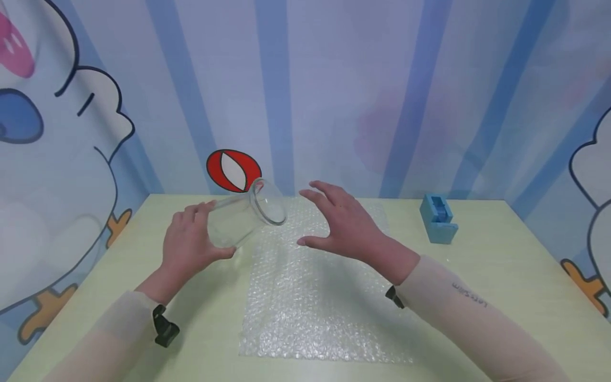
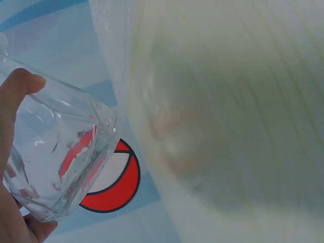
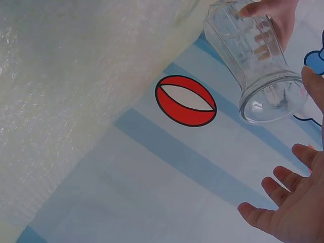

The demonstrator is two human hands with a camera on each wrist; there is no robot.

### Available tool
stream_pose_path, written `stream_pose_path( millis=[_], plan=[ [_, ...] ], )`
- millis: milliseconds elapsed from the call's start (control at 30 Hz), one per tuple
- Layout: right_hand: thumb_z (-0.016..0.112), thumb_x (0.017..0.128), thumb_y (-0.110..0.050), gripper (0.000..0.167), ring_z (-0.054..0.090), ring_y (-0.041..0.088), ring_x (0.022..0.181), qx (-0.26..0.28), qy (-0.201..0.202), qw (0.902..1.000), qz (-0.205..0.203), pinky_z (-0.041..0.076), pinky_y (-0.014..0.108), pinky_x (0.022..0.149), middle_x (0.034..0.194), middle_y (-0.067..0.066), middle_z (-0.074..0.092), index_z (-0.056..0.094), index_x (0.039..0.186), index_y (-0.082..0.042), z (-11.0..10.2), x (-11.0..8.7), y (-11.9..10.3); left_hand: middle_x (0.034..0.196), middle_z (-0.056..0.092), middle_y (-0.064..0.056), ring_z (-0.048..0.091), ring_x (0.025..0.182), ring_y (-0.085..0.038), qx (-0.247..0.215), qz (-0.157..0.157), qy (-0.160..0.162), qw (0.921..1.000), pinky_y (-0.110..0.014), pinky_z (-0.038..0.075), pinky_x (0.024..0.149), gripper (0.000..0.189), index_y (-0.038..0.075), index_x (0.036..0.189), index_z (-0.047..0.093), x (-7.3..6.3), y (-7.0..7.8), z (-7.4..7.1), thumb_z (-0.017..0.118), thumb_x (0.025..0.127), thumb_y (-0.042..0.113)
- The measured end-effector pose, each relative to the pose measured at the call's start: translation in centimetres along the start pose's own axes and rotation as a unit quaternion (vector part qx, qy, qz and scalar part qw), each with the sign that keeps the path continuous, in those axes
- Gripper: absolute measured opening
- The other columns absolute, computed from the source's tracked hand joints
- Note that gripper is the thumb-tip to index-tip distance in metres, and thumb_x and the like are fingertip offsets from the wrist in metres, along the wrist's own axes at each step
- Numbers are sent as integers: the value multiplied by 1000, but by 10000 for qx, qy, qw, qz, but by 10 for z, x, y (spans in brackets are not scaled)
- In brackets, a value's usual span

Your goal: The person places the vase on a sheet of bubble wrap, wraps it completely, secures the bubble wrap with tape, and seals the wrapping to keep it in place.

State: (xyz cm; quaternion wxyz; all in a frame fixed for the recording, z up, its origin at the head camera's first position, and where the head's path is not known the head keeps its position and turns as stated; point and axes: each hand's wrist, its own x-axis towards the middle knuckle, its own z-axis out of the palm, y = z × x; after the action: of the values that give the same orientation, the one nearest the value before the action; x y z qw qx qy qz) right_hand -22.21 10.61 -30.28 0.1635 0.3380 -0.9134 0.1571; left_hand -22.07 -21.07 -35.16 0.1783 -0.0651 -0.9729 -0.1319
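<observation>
A clear glass vase [image 1: 234,220] with a flared round rim is held tilted on its side above the table, its mouth toward the right. My left hand [image 1: 191,233] grips it near the base, thumb on the near side and fingers over the far side. In the left wrist view the faceted base of the vase [image 2: 61,147] faces the camera. My right hand [image 1: 343,223] is spread a short way right of the rim, fingers apart and holding nothing. Beneath both lies a sheet of bubble wrap [image 1: 310,307], flat on the table.
A blue tape dispenser [image 1: 439,220] stands at the back right of the pale table [image 1: 496,297]. Behind the table hangs a striped blue backdrop [image 1: 324,95] with cartoon prints, including a red and white oval [image 1: 234,170].
</observation>
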Motion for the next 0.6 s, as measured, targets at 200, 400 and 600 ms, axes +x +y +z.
stream_pose_path(
  millis=[200,400,600],
  plan=[
    [84,81,-49,89,47,38,144,-206,13,9997,-163,44,57,115,157,17,44,45,152,-10,-1,2,-3,139,55,-30,55,114,-47,356,413,267,9982,-55,53,86,99,0,144,49,0,9,-5,93,65,39],
    [85,80,-48,91,46,36,145,-253,62,9994,-213,48,52,113,158,16,43,43,152,-10,-1,1,-4,141,55,-28,55,117,-46,746,743,249,9941,-54,52,88,99,2,143,51,3,23,-10,93,63,40],
    [84,81,-49,91,46,36,145,-511,80,9978,-425,46,51,116,158,16,43,42,153,-10,1,3,-9,139,56,-27,55,119,-44,929,926,179,9912,-53,53,90,97,2,143,52,4,34,-14,93,64,41]
  ],
)
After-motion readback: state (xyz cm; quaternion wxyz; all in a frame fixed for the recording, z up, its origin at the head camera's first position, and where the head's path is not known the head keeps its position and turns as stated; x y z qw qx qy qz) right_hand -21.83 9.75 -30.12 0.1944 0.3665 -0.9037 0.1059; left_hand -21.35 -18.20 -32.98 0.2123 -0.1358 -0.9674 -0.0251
